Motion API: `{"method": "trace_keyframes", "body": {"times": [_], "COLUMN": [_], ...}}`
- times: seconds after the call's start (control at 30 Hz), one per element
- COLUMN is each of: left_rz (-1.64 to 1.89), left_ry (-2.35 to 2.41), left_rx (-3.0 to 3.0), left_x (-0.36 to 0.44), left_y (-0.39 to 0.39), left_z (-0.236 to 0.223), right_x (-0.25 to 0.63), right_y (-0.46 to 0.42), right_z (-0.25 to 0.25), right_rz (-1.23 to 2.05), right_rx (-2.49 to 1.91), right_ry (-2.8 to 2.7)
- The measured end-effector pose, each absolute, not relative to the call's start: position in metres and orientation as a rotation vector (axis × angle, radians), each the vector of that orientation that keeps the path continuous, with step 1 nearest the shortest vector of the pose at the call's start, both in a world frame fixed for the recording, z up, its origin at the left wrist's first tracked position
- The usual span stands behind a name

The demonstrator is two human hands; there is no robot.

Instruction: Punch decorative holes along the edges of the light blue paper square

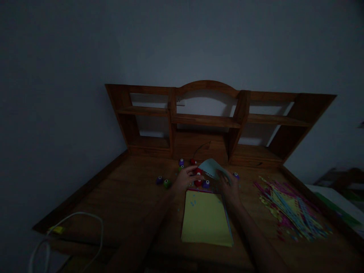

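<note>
My right hand point(229, 187) grips a sheet of light blue paper point(212, 167), which is bent upward and has a row of punched holes along its lower left edge. My left hand point(185, 178) has its fingers closed at a red paper punch point(198, 182), beside that punched edge. Whether the paper sits inside the punch is too dark to tell. A purple punch point(206, 184) stands just right of the red one. Below the hands lies a stack of coloured paper point(207, 220), yellow on top, with small blue punched bits on it.
More small punches stand around, among them a green one point(167, 183) and a purple one point(236, 176). Punched paper strips point(292, 208) are heaped at the right. A wooden shelf point(204, 120) backs the desk. A white cable point(85, 213) loops at the lower left.
</note>
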State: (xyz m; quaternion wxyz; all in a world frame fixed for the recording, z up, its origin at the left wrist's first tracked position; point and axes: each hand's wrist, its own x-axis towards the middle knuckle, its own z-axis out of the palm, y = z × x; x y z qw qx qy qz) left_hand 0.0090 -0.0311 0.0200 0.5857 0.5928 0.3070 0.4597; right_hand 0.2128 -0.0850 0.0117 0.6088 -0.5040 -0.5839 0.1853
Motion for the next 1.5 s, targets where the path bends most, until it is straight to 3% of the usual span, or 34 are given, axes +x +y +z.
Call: {"method": "trace_keyframes", "body": {"times": [1.5], "left_rz": [1.005], "left_ry": [0.753], "left_rx": [1.351], "left_x": [0.004], "left_y": [-0.035], "left_z": [0.036], "right_x": [0.203], "right_y": [-0.091], "right_z": [0.023], "right_rz": [0.433], "right_rx": [-1.240], "right_ry": [-1.482]}}
